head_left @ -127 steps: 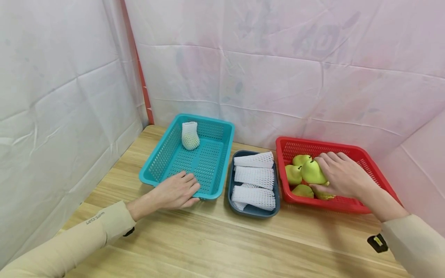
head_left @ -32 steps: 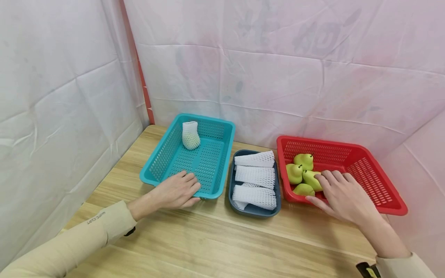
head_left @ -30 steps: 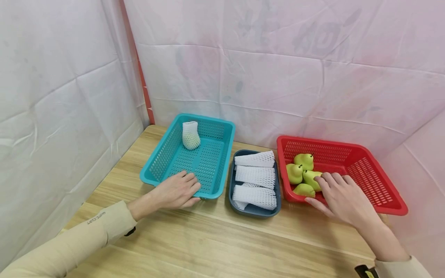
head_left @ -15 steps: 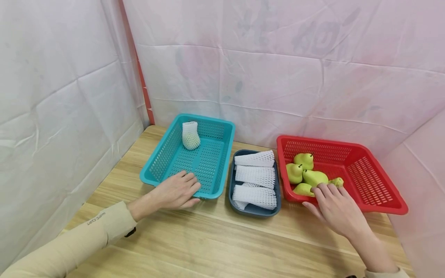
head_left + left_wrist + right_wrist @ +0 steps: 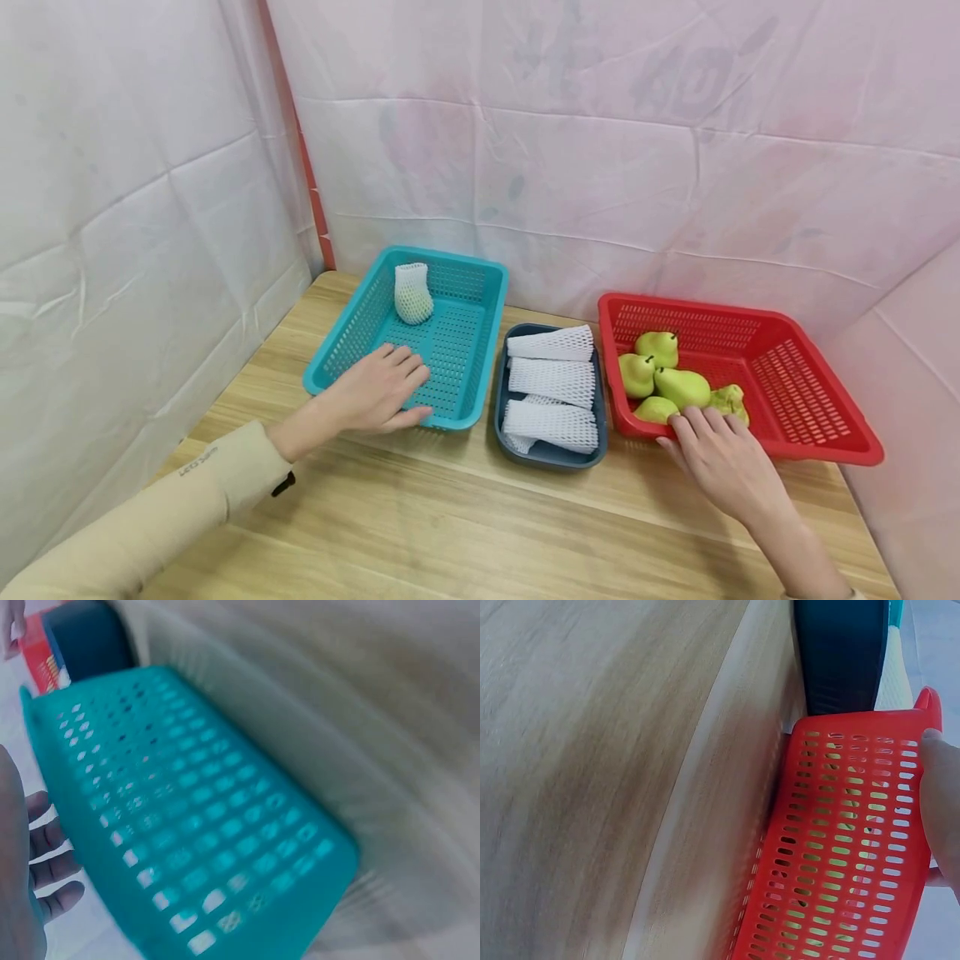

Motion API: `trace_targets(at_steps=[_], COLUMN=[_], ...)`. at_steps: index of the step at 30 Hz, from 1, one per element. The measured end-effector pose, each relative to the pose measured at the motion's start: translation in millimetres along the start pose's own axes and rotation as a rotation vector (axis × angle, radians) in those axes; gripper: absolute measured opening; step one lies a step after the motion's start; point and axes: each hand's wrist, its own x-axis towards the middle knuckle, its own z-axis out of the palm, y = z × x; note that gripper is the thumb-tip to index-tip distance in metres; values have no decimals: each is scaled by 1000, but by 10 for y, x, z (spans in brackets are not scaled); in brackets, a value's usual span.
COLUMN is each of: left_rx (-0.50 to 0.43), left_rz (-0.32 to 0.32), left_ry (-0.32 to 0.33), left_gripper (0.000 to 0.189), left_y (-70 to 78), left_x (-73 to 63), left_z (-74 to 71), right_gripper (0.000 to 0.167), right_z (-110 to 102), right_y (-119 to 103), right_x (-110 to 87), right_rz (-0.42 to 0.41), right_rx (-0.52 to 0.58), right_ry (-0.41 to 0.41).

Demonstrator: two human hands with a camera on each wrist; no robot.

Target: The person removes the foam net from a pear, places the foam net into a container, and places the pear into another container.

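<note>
My left hand (image 5: 375,390) reaches over the front rim of a teal mesh basket (image 5: 491,350), its fingers loosely extended above the inside. In the left wrist view, its fingers (image 5: 52,870) are spread beside the basket wall. A pear in a white foam net (image 5: 412,294) stands at the back of that basket. On the right, my right hand (image 5: 723,458) rests at the front rim of a red basket (image 5: 795,387), fingers draped over the edge. Just beyond them lie several green pears (image 5: 681,387). The right wrist view has the thumb against the red rim.
Between the baskets stands a dark blue tray (image 5: 551,460) with several white foam net sleeves (image 5: 551,380). All three containers are on a wooden table (image 5: 480,525), close to the pale cloth hanging (image 5: 570,183) at the back. Another cloth (image 5: 150,233) hangs at the left.
The right hand, earlier on a pear, has let it go among the others and drawn back to the red basket's front rim. The left hand has just lifted slightly off the teal rim.
</note>
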Motion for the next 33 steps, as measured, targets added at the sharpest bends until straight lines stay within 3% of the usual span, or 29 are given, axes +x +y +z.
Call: trace_targets(at_steps=[7,14,21,26,33], left_rx=[-82,-155,-232,-230,-189], left_rz=[-182,-437,-666,-746,-758], left_ry=[-82,-167,-264,-337,-420], left_gripper=[78,70,90,94,97], left_y=[-245,-495,-740,-943,-1212], left_x=[186,376,525,615,686], left_z=[-117,-153,-102,0,161], right_gripper=[54,53,54,55,53], right_z=[-17,-9,8,10,6], right_y=[-16,-27,-15,-13,-20], right_x=[5,0,-9,-15,1], right_rz=[-13,-15,-15,-15,-10], right_rx=[-19,-24,-22,-23,-10], right_ry=[29,21,9,3,-1])
